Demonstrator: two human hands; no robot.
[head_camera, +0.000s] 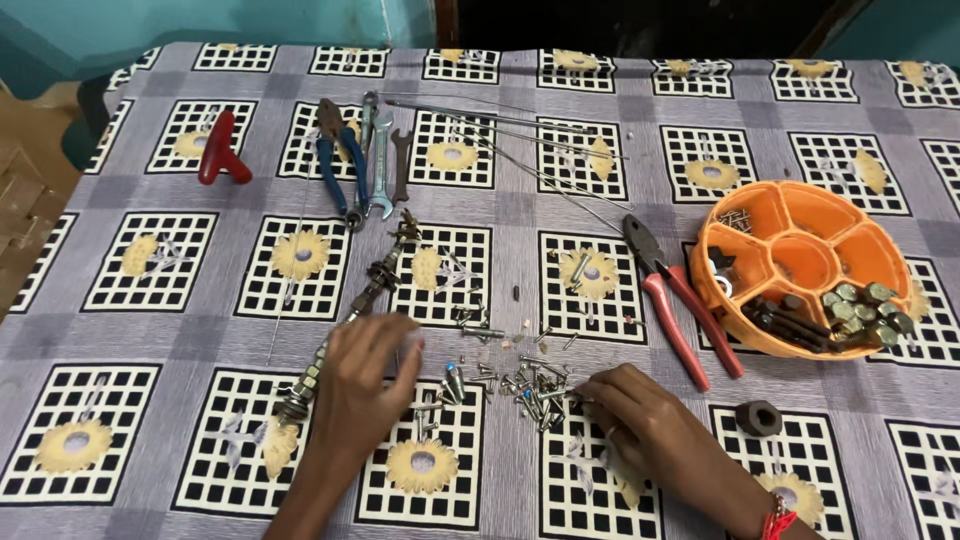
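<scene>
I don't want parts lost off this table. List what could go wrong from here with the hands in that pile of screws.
1. The loose screws lie scattered on a busy patterned cloth; small ones could be overlooked or flicked away by the right hand.
2. The left hand rests beside the long threaded rod with nuts; a nudge might roll it.
3. The orange sorting tray sits toward the table's right side, and its rim overlaps the red-handled pliers; pulling them may tip it.

A grey tablecloth (520, 210) is showing black-and-white grid squares with pale yellow flowers, and the round divided tray (800, 262) is glowing orange against it. The pliers (680, 305) are wearing red handles, a second pair of pliers (338, 160) is showing blue ones, the T-shaped handle (222, 150) is shining red, and the scattered screws (525, 385) are gleaming silver.
</scene>
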